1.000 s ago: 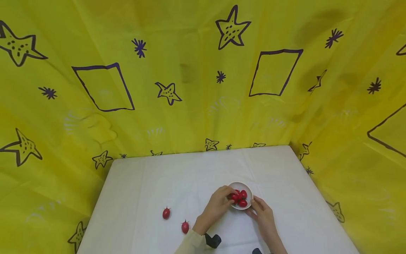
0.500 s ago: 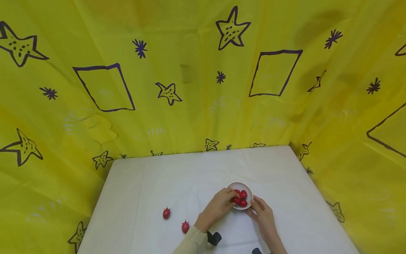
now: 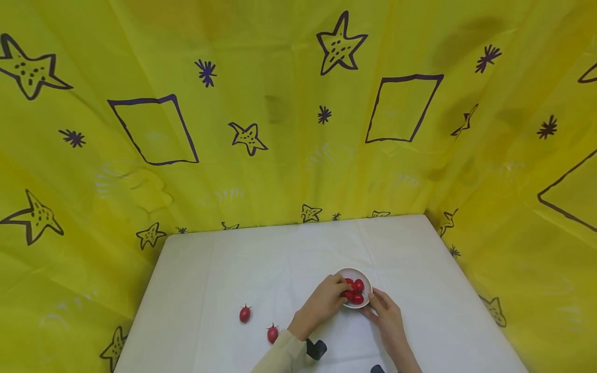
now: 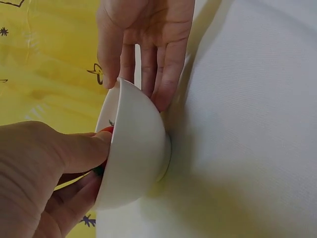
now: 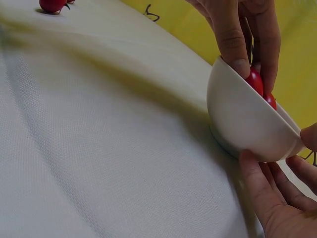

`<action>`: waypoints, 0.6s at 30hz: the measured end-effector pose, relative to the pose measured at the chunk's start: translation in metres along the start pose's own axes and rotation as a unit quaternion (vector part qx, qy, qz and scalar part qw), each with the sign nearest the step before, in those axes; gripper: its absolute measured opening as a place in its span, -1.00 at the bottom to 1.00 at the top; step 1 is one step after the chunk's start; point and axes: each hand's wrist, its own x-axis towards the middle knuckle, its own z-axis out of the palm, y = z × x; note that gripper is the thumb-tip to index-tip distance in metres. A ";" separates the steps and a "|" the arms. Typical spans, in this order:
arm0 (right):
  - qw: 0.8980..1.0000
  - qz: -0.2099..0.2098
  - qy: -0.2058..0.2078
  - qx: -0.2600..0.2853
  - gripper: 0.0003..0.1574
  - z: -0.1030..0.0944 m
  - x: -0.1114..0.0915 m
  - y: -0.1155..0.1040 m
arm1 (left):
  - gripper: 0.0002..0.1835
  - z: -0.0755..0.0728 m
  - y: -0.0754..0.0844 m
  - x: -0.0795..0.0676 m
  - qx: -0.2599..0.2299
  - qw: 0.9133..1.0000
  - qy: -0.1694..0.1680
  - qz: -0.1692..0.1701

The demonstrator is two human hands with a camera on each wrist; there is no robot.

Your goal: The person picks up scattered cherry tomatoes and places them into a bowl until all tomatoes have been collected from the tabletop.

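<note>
A small white bowl (image 3: 366, 280) holds several red cherry tomatoes (image 3: 357, 299). My right hand (image 3: 388, 315) grips the bowl from the right, thumb at the rim and fingers under its side. From the left, my left hand (image 3: 324, 299) reaches over the rim into the bowl. Its thumb and fingers pinch a cherry tomato (image 5: 254, 81), partly covered by the fingers; a bit of red and a green stem show between them in the left wrist view. The bowl (image 4: 136, 144) stands close over the white cloth.
Two cherry tomatoes with green stems lie on the white-covered table (image 3: 224, 269): one tomato (image 3: 244, 313) farther left, the other tomato (image 3: 272, 334) beside the left sleeve (image 3: 282, 352). Yellow curtains (image 3: 280, 181) with drawn stars enclose the table's back and sides.
My left hand's fingers have shifted slightly among the tomatoes inside the bowl. My right hand and the bowl stay nearly still, and the two tomatoes on the table have not moved.
</note>
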 end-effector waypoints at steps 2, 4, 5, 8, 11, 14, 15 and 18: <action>1.000 -0.002 -0.003 0.003 -0.25 0.000 0.000 0.000 | -0.75 -0.002 0.001 0.000 0.001 1.000 -0.006 -0.004; 1.000 0.001 -0.002 0.005 -0.26 0.000 0.000 0.001 | -0.75 -0.003 0.001 -0.001 0.004 1.000 -0.008 -0.006; 1.000 0.001 -0.002 0.006 -0.27 0.000 0.000 0.001 | -0.75 -0.003 0.001 -0.001 0.007 1.000 -0.009 -0.007; 1.000 0.003 0.000 0.004 -0.29 0.001 0.000 0.002 | -0.76 -0.003 0.001 -0.002 0.012 1.000 -0.005 -0.007; 1.000 0.003 0.003 0.002 -0.28 0.001 0.000 0.001 | -0.74 -0.001 -0.001 -0.003 0.014 1.000 0.001 -0.007; 1.000 0.002 0.002 0.000 -0.27 0.001 0.000 0.001 | -0.73 0.001 -0.004 -0.005 0.004 1.000 0.008 -0.010; 1.000 0.002 0.003 0.000 -0.27 0.001 0.001 0.002 | -0.73 0.002 -0.005 -0.006 0.001 1.000 0.011 -0.009; 1.000 0.003 0.004 0.001 -0.29 0.001 0.001 0.002 | -0.72 0.002 -0.008 -0.008 -0.005 1.000 0.025 0.003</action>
